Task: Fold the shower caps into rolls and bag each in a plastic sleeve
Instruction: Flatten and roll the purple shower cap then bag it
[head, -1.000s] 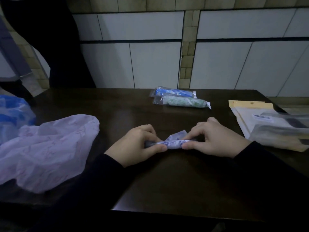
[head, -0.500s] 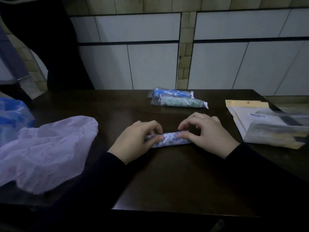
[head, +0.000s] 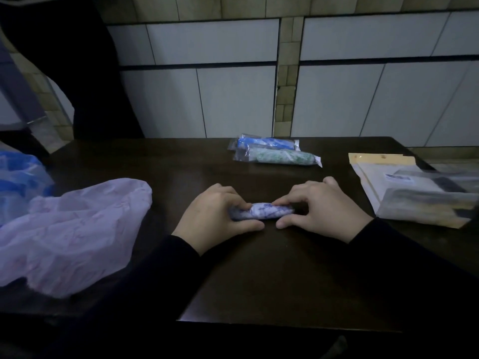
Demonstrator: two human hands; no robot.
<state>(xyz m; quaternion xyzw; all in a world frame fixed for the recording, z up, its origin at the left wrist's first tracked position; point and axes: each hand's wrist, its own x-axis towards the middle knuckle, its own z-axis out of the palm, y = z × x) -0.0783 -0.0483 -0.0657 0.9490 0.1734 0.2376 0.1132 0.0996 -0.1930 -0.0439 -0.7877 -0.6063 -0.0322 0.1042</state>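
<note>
Dark wooden table [head: 259, 275] against white tiled wall [head: 233, 99].

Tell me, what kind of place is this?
Probably a small packing spot in a tiled room: a dark table against a tiled wall, two bagged rolls and a stack of sleeves.

We count one rolled shower cap [head: 261, 211] between two hands, the left hand [head: 215, 216] and the right hand [head: 324, 208]. We see two bagged rolls at the far edge: one blue bagged roll [head: 267, 143] and one green bagged roll [head: 278, 156]. Two loose caps lie at left, one pale purple cap [head: 70, 229] and one blue cap [head: 18, 177]. One stack of plastic sleeves [head: 414, 193] sits at right; we cannot count its sleeves.
</note>
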